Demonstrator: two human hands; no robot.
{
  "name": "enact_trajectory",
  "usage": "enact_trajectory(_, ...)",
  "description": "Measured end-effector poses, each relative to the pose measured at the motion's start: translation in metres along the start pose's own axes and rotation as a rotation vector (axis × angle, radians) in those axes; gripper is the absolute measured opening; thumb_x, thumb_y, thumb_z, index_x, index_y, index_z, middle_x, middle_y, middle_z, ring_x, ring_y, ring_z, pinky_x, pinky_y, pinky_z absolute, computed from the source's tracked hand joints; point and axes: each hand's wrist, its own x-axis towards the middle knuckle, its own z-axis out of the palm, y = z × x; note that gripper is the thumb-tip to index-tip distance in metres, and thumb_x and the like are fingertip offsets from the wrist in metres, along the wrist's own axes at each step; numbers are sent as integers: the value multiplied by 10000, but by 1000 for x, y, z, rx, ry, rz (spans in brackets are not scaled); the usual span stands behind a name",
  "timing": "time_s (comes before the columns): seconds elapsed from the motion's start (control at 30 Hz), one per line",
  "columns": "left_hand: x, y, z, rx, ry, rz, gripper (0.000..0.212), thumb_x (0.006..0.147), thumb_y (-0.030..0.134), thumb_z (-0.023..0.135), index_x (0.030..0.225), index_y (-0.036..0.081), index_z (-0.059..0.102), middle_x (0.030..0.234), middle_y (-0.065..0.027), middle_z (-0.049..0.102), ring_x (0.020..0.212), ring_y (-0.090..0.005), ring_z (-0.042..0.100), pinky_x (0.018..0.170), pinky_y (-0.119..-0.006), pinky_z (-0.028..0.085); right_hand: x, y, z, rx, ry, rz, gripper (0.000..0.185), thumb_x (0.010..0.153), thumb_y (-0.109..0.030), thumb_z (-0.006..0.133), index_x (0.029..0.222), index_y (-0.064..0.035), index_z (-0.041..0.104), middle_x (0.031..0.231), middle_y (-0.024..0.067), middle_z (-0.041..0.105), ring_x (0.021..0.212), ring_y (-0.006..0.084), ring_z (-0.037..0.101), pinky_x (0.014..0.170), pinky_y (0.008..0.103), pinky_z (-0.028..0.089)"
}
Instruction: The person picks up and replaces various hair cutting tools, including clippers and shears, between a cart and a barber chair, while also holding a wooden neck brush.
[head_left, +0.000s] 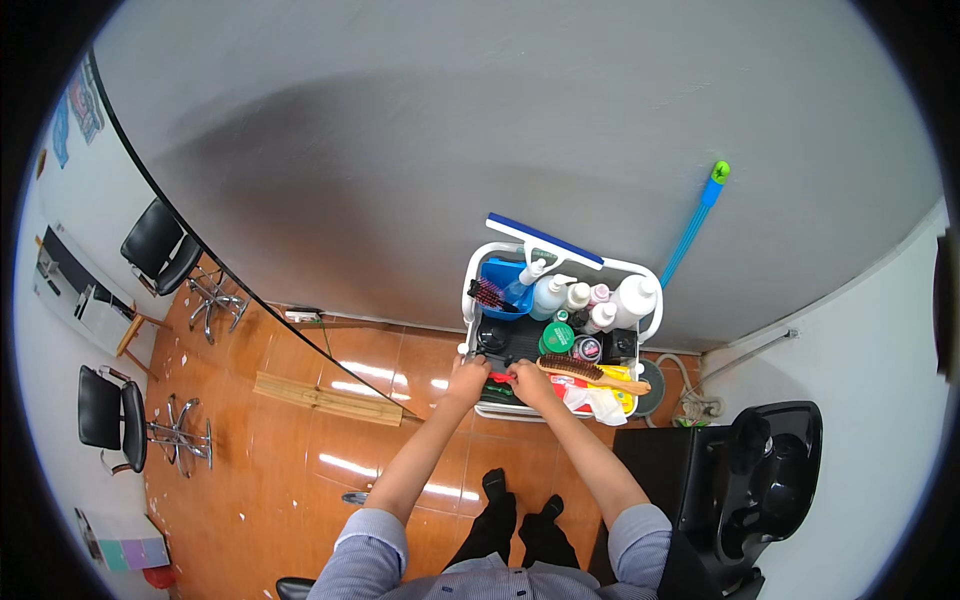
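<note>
My left hand (468, 378) and my right hand (529, 381) are over the near left part of a white-framed trolley (471, 271). A small red item (500, 377) spans the gap between my fingertips, its exact kind hidden. On the black ribbed tray (525, 339) beyond them stand a round green-lidded tub (556, 338) and a smaller jar (586, 348). A wooden-handled bristle brush (592, 371) lies just right of my right hand, above yellow and red packets (619, 397) and a crumpled white cloth or tissue (604, 403).
A blue bin (499, 271) holds a round brush (491, 294) and a spray bottle (525, 280). Several white bottles (634, 300) crowd the back right. A squeegee (546, 240) leans at the wall beside a blue pole (686, 234). A black shampoo basin (780, 480) stands right.
</note>
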Motion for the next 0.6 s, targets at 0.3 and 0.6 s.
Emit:
enact_trajectory(0.3,-5,-2,11,170,-30,-19,156,728,72,551,855,124,627,901,-39,575,963,-188,531,926,-417,277,-4,-7,17,-209,-5,132,154,694,-101,657,826,-61,589,863,115,576,810,296,583,680,393,479)
enact_trajectory(0.6,-46,34,-25,-351,396,-346,147,767,101,562,908,79,594,906,-71,586,940,-242,537,863,-426,308,-23,-28,-8,57,216,96,132,752,-123,624,819,-12,597,802,110,578,757,236,595,665,333,476)
